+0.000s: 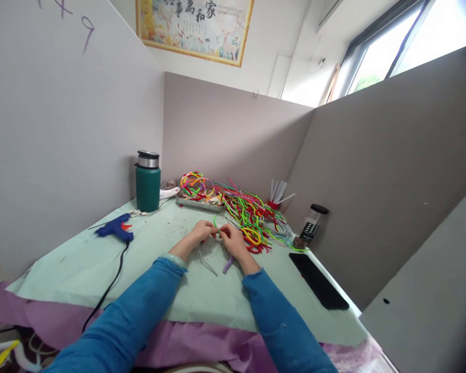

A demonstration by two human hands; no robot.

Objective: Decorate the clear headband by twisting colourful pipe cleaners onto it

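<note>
My left hand (203, 231) and my right hand (232, 239) meet over the middle of the table. Their fingertips are pinched on a thin green pipe cleaner (215, 220), whose end sticks up between them. Below my left hand, a thin grey-white strand (207, 264) trails over the cloth. A short purple piece (228, 265) lies just under my right hand. Beyond my right hand spreads a large heap of coloured pipe cleaners (248, 207), red, green, yellow and pink.
A blue glue gun (116, 227) with a black cord lies at the left, near a green bottle (148, 182). A metal tray (200, 205) stands at the back. At the right are a clear jar (312, 225) and a black flat object (318, 281). Partitions surround the table (155, 280).
</note>
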